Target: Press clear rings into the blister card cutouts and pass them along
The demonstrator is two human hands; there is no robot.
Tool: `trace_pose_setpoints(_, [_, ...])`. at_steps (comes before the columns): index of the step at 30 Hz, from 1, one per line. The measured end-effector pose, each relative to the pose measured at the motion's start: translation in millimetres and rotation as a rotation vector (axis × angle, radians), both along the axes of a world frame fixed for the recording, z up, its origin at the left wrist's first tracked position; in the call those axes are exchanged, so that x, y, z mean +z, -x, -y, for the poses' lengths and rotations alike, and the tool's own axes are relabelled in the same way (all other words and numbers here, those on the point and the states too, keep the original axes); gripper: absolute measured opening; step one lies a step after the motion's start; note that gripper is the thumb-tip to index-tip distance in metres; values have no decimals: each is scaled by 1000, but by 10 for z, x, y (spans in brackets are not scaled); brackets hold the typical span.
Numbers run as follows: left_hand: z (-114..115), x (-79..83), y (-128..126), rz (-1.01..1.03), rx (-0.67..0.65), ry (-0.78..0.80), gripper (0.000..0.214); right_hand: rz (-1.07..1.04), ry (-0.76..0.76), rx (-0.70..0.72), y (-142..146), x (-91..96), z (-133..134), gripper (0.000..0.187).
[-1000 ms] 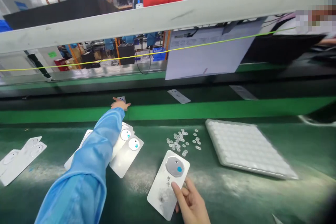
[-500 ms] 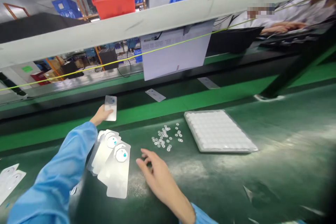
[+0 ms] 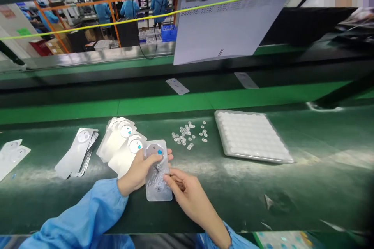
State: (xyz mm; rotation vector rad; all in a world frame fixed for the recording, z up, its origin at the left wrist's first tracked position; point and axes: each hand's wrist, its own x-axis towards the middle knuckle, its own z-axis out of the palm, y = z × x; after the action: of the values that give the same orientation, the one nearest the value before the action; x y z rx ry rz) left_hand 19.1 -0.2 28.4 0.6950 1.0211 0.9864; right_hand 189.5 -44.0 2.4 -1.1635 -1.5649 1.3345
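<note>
Between my two hands is a flat, phone-shaped back cover (image 3: 159,186), pale and shiny, with a small hole and a blue spot near its top end. My left hand (image 3: 138,169) grips it from the left side, thumb across the upper face and fingertips showing past the far edge. At the right edge, my right hand (image 3: 187,190) pinches the cover with thumb and fingers. Fanned out just behind my left hand lies a pile of similar covers (image 3: 112,142) with white discs and blue spots. Small clear rings (image 3: 184,134) are scattered on the green bench beyond my right hand.
Another stack of covers (image 3: 74,151) lies left, with more covers (image 3: 13,157) at the far left. A white tray of rounded cells (image 3: 248,134) sits right. Two single covers (image 3: 177,86) lie on the dark belt behind the green strip (image 3: 146,105). A yellow cord (image 3: 117,24) crosses above.
My left hand has brought the cover back from the belt side to in front of me. My right hand, formerly empty over the bench, now pinches its edge. The view has tilted down.
</note>
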Motion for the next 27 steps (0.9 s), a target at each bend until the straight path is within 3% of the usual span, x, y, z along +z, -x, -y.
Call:
trace_pose_setpoints(5, [99, -159, -35, -44, -48, 10, 31, 177, -424, -251, -76, 47, 21, 22])
trace_pose_setpoints(7, [135, -194, -35, -128, -66, -68, 30, 238, -590, -242, -60, 36, -2, 29])
trace_pose_setpoints(10, [172, -244, -23, -270, -71, -188, 28, 395, -710, -215, -20, -37, -39, 36])
trace_pose_setpoints(17, [228, -309, 24, -241, -99, -83, 32, 589, -786, -252, -12, -110, -58, 28])
trace_pose_setpoints(24, [245, -299, 24, -221, -108, -64, 29, 584, -750, -219, 22, -93, -60, 20])
trace_pose_setpoints(27, [251, -350, 9, -217, -51, -39, 28, 500, -647, -245, 68, -106, -54, 22])
